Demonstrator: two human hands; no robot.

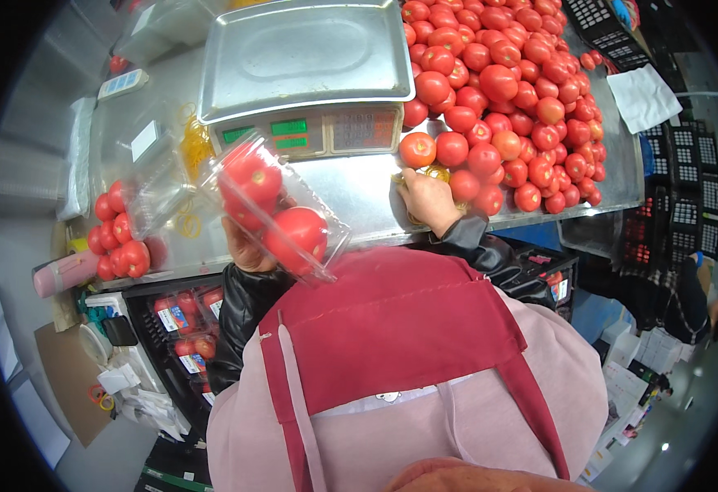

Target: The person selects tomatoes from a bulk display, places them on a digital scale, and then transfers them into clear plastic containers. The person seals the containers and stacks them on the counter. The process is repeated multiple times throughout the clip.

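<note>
My left hand is closed around the side of a clear plastic punnet, tilted in front of my chest. Inside the punnet are large red tomatoes. My right hand rests low on the metal table, its fingers curled down among yellow rubber bands. It seems to pinch the bands, though the fingertips are partly hidden. Just beyond and to the right of that hand, loose tomatoes lie in a big heap. A scale with a bare steel pan stands ahead, its green display partly behind the punnet.
Left on the table are a smaller tomato group, empty clear punnets, more rubber bands and a pink bottle. Below, a black crate holds packed tomatoes. A white cloth hangs at the right edge; another person is beyond.
</note>
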